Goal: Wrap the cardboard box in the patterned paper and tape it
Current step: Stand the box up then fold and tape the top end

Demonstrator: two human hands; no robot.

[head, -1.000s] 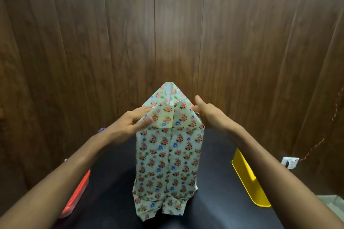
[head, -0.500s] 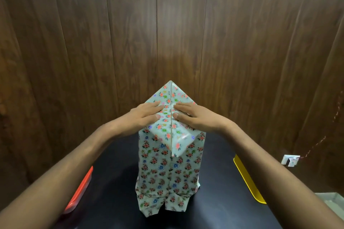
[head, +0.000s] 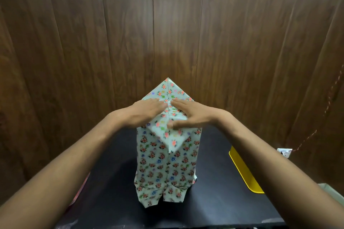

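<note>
The box (head: 167,165) stands upright on the black table (head: 111,201), fully covered in floral patterned paper, so no cardboard shows. Its top end paper is folded into a diamond: one pointed flap (head: 168,89) sticks up at the back, another (head: 171,141) hangs down the front face. My left hand (head: 147,111) lies flat on the left half of the top. My right hand (head: 188,115) lies flat on the right half, its thumb pressing the front flap. At the bottom, loose paper flaps (head: 160,195) spread onto the table. No tape is in sight.
A yellow tray (head: 243,171) lies at the table's right edge. A red object (head: 81,189) peeks out by my left forearm. A wood-panelled wall (head: 167,24) rises close behind the table. A white socket (head: 283,152) with a cord sits low on the right.
One second ago my hands held the sides of the open top. They came together onto the top, folding the side flaps in, and the front point now hangs further down.
</note>
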